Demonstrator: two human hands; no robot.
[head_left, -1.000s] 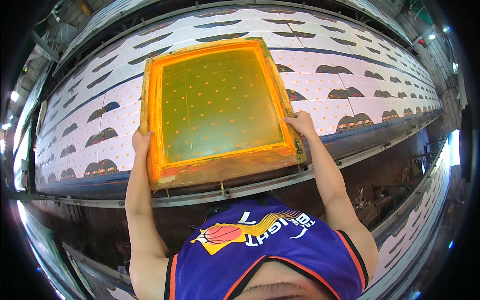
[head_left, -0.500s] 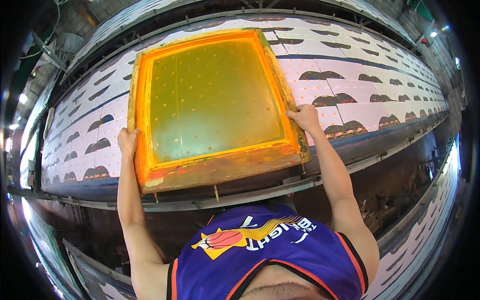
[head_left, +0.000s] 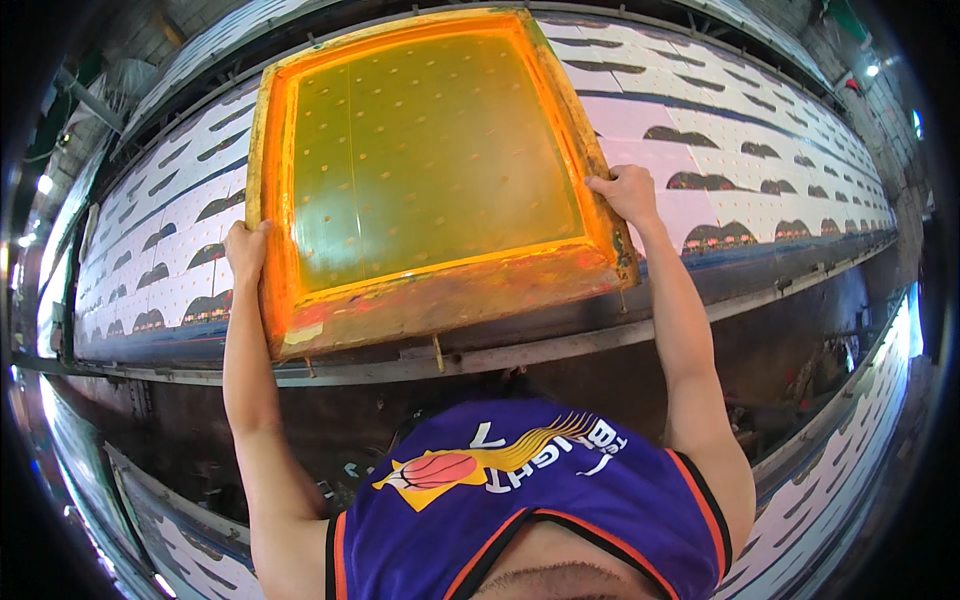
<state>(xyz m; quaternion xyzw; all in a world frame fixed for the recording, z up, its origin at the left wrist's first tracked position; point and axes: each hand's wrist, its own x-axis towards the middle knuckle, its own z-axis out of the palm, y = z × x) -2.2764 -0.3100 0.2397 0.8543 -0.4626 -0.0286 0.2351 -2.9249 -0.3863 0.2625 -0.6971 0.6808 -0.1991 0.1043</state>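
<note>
Gripping by its two side rails a wooden screen frame, smeared orange and stretched with translucent olive-green mesh dotted in small pale orange. Held out over the near side of a long table, with the near edge close to the table's front; cannot tell from this angle whether lifted clear or resting on the surface. Clasped on the left rail by the left hand, with thumb on top, and on the right rail by the right hand, also with thumb on top, a little nearer the far end. Fitted below its near side with short yellowish pegs. Spread beneath and to both sides with pale sheets, printed with dark scalloped shapes and, on many, small orange dots. Edged in front by a metal rail. Dressed, nearest the camera, in a purple sleeveless jersey with orange and black trim. Backed at lower right by more printed sheets, and lit at upper right by a bright lamp.
</note>
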